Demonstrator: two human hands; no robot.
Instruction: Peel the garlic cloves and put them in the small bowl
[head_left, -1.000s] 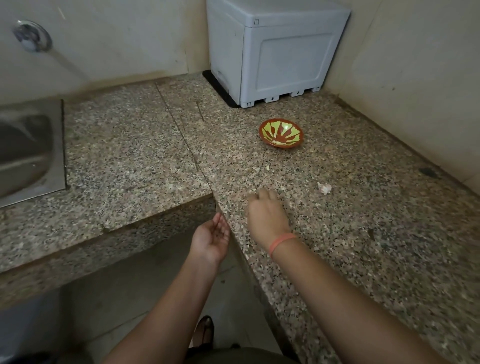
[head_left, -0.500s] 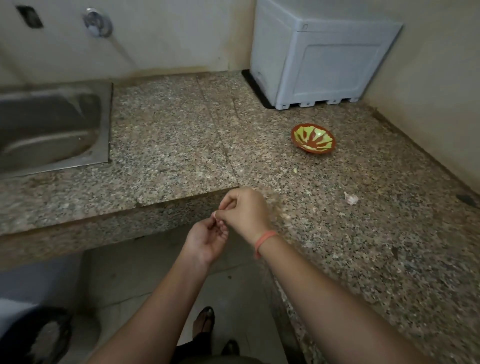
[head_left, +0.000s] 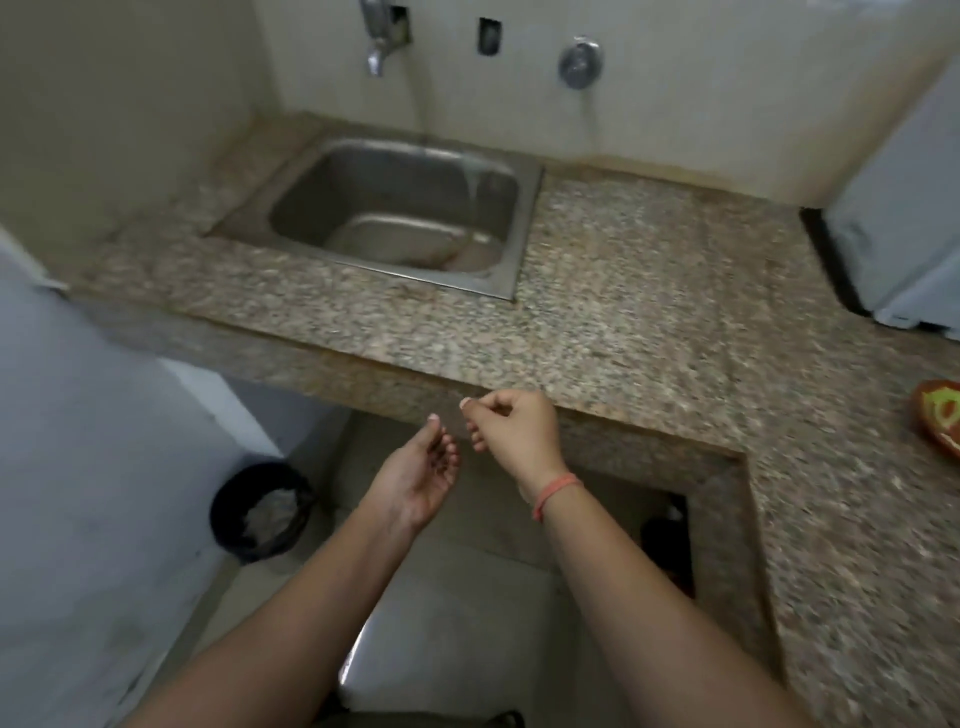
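Observation:
My left hand (head_left: 421, 467) is held palm up and loosely cupped, below the front edge of the granite counter (head_left: 649, 322). Nothing shows plainly in its palm. Just to its right, my right hand (head_left: 511, 436), with an orange band on the wrist, has its fingers curled and thumb pressed to forefinger. The blur hides whether a scrap sits between them. The small red and green bowl (head_left: 940, 421) lies on the counter, cut off by the right edge of the view. No garlic clove is in view.
A steel sink (head_left: 395, 218) is set into the counter ahead, with a tap (head_left: 376, 47) on the wall above it. A black bin (head_left: 260, 512) with a liner stands on the floor at lower left. A grey appliance (head_left: 904, 234) sits at far right.
The view has swung left, so the sink is now ahead and the bowl at the right edge. My hands have come off the counter and parted slightly, the left palm still up.

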